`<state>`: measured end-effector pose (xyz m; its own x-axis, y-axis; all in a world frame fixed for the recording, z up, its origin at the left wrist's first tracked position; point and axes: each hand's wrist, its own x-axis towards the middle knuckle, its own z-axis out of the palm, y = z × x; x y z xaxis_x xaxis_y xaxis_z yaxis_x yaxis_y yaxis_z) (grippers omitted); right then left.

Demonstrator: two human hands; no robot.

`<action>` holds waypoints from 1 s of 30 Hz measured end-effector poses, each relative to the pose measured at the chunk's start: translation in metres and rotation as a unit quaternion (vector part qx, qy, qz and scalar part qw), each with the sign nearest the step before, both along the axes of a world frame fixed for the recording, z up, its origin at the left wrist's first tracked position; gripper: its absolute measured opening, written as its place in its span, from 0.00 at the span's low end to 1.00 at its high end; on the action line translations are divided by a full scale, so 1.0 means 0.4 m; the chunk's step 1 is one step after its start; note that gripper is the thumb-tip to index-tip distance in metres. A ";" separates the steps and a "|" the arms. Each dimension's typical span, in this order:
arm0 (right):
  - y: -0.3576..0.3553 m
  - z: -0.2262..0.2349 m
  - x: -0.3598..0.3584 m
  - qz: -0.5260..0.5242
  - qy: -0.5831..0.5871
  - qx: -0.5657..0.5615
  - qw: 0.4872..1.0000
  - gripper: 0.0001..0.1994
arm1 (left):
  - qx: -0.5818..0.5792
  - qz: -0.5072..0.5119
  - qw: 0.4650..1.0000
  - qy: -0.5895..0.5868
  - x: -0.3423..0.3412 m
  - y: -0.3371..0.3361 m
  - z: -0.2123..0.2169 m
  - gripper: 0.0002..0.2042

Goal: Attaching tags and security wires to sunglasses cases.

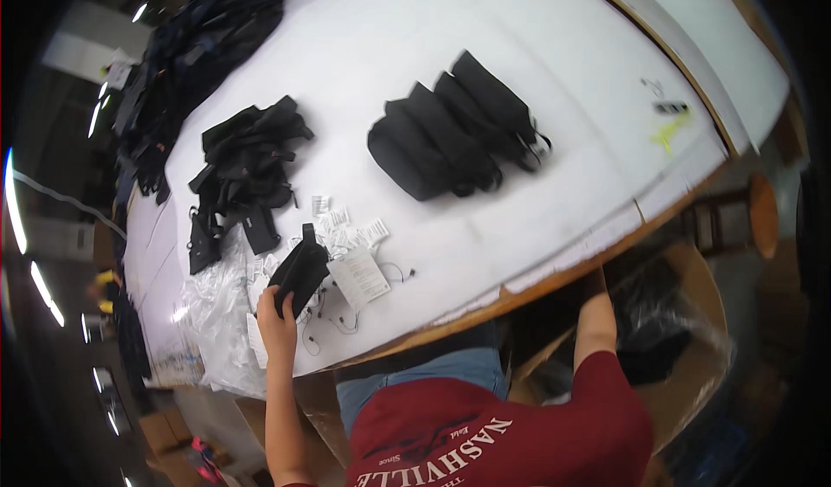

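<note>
At the near left of the table my left hand [275, 314] is closed on the near end of a black fabric pouch [301, 266], which is tilted with its strap end up. Beside it lie a white printed card [358, 277], loose white labels [336, 224] and thin black tag strings [346, 321]. My right forearm [595, 318] reaches in at the table's near edge, by an open cardboard box. The right hand itself is hidden in shadow at that edge, so its fingers cannot be made out.
Black pouches lie in a row [454, 132] mid-table; a heap of black pieces [247, 167] is farther left. Clear plastic bags [216, 322] spill over the near left edge. Dark garments [208, 37] are piled far left. A cardboard box [692, 383] stands right.
</note>
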<state>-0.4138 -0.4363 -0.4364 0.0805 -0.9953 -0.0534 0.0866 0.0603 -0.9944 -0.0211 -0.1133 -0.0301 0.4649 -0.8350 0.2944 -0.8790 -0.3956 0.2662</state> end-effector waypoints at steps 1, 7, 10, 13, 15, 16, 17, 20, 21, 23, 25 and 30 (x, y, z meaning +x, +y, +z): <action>-0.037 0.001 0.025 0.019 0.000 -0.005 1.000 0.26 | -0.005 0.017 1.000 -0.005 -0.020 0.004 -0.005 0.09; -0.130 -0.020 0.218 0.124 -0.021 -0.013 0.992 0.27 | -0.025 0.130 0.991 -0.004 -0.134 0.029 0.019 0.09; -0.110 -0.081 0.283 0.156 -0.035 -0.004 0.987 0.28 | -0.030 0.169 0.985 0.008 -0.162 0.069 0.022 0.08; -0.047 -0.132 0.355 0.172 -0.057 0.015 0.983 0.28 | -0.025 0.201 0.979 0.001 -0.203 0.103 0.045 0.08; 0.008 -0.164 0.392 0.175 -0.068 0.030 0.982 0.28 | -0.020 0.218 0.976 -0.002 -0.223 0.118 0.065 0.08; 0.040 -0.180 0.405 0.175 -0.072 0.038 0.981 0.28 | -0.023 0.230 0.973 0.017 -0.226 0.127 0.074 0.07; 0.070 -0.193 0.416 0.174 -0.076 0.045 0.981 0.29 | -0.026 0.241 0.970 0.037 -0.229 0.128 0.086 0.07; 0.133 -0.242 0.404 0.169 -0.068 0.059 0.981 0.29 | -0.025 0.249 0.966 0.059 -0.247 0.097 0.117 0.06; 0.151 -0.254 0.397 0.168 -0.063 0.062 0.982 0.29 | -0.035 0.252 0.965 0.066 -0.246 0.088 0.124 0.06; 0.180 -0.260 0.391 0.168 -0.054 0.064 0.982 0.29 | -0.033 0.263 0.961 0.076 -0.239 0.086 0.131 0.06; 0.200 -0.255 0.386 0.171 -0.042 0.061 0.983 0.30 | -0.049 0.276 0.954 0.105 -0.217 0.114 0.120 0.06; 0.232 -0.236 0.347 0.188 0.006 0.041 0.981 0.30 | -0.081 0.242 0.958 0.130 -0.183 0.156 0.077 0.07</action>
<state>-0.2751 -0.3435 -0.5309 0.4400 -0.8877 -0.1357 0.0315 0.1663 -0.9856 -0.0944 -0.0511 0.0009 0.8618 -0.4554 0.2234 -0.4979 -0.6753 0.5441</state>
